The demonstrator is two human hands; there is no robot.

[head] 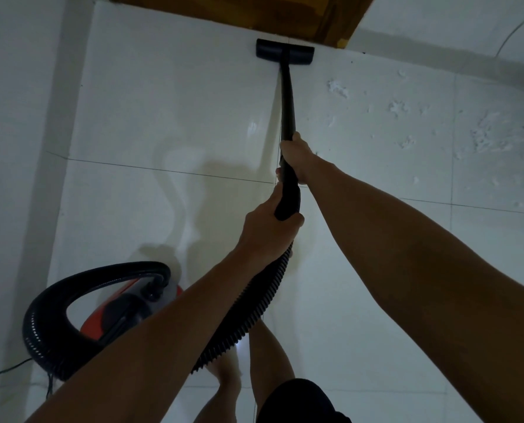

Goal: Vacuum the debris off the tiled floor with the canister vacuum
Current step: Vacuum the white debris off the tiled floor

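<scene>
Debris (486, 132), pale crumbs and flecks, lies scattered over the right part of the tiled floor (169, 123), from near the far wall edge out toward the right edge of the head view. That single view shows the canister vacuum (126, 309), red and black, sitting at the near left of the floor, with its ribbed hose (248, 319) looping up to the wand (286, 99). Both hands hold the wand: the right hand (295, 155) is wrapped round the tube higher up, and the left hand (268, 230) is wrapped round the curved handle end where the hose joins. The floor head (285, 51) rests flat at the far edge of the floor, just beside the wooden door (239, 13).

Judging by how things lie, the left and middle tiles look free of crumbs, while the right side is not yet done; most of the visible mess remains there.
</scene>
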